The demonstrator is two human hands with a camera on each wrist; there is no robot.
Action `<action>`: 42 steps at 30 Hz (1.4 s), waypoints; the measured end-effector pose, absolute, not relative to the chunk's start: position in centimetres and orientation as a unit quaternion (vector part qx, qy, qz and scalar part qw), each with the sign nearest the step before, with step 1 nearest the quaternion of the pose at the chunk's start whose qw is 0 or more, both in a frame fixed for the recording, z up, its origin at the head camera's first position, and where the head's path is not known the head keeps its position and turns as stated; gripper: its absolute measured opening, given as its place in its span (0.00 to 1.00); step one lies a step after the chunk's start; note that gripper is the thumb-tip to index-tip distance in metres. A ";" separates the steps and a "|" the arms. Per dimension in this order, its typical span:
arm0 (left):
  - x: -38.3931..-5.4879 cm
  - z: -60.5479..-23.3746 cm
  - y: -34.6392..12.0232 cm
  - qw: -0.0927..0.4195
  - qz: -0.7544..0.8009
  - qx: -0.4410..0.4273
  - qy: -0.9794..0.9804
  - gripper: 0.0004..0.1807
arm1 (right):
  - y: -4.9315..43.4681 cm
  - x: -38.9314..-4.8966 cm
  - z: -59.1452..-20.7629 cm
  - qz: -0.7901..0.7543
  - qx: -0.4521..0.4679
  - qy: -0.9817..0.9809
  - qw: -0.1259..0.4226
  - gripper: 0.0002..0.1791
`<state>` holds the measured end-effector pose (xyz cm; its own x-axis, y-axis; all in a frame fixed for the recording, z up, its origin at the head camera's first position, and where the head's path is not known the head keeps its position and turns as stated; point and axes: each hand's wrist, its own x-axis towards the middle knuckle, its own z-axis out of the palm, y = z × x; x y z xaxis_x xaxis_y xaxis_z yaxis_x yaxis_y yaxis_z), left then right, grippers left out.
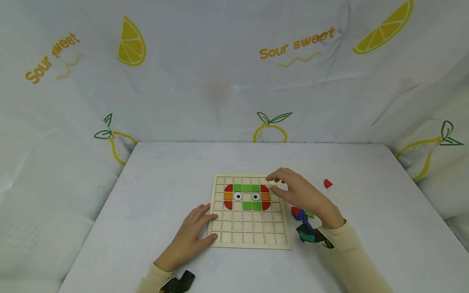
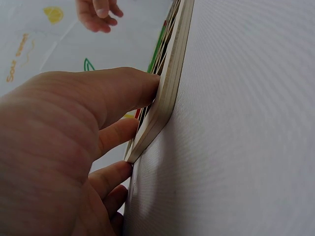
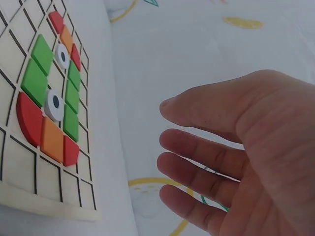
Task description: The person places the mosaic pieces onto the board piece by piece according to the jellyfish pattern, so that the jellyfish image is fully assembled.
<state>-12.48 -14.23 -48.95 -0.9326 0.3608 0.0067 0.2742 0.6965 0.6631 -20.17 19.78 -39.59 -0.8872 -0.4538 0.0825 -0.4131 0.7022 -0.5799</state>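
Note:
A wooden grid board (image 1: pixel 253 228) lies flat on the table, bearing a patch of coloured tiles. Green squares (image 1: pixel 247 188) form its upper row, orange squares (image 1: pixel 228 196) and red rounded tiles (image 1: pixel 265 205) its sides. Two white eye tiles (image 1: pixel 237 196) sit inside, a bare cell between them; another bare cell lies below the left eye. My left hand (image 1: pixel 190 232) rests along the board's left edge, thumb and fingers (image 2: pixel 142 88) touching the rim. Over the upper right corner hovers my right hand (image 1: pixel 298 191), nothing between its loosely bent fingers (image 3: pixel 187 169).
Right of the board, partly behind the right wrist, loose red (image 1: pixel 295 211), blue (image 1: pixel 299 216) and green pieces (image 1: pixel 310 213) lie together. A lone red quarter-round piece (image 1: pixel 327 183) lies farther back. White lemon-printed cloth (image 1: pixel 205 97) hangs behind the table.

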 end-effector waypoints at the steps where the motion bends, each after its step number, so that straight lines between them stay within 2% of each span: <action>1: -12.5 -48.9 -14.2 0.061 0.349 0.173 0.919 0.27 | 20.3 -20.3 -39.4 -0.308 -0.231 0.922 0.032 0.16; 5: -12.5 -48.9 -14.2 0.062 0.351 0.174 0.918 0.27 | 22.2 -20.7 -38.9 -0.299 -0.216 0.928 0.039 0.15; 15: -12.5 -49.0 -14.2 0.062 0.349 0.171 0.919 0.28 | 26.4 -21.2 -38.1 -0.247 -0.155 0.946 0.138 0.11; 25: -12.5 -49.1 -14.3 0.060 0.348 0.171 0.920 0.27 | 28.1 -21.6 -39.4 -0.210 -0.110 0.945 0.227 0.13; 36: -12.3 -49.0 -14.1 0.067 0.354 0.169 0.918 0.27 | 28.3 -22.2 -42.0 -0.216 -0.089 0.945 0.230 0.11; 42: -12.4 -49.1 -14.2 0.062 0.347 0.174 0.920 0.27 | 27.8 -23.1 -42.9 -0.234 -0.101 0.952 0.172 0.13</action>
<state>-12.45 -14.25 -49.08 -0.9320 0.3624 0.0073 0.2769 0.6987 0.6596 -23.14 27.77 -42.86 -0.9207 -0.2720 -0.2800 -0.1109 0.8699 -0.4806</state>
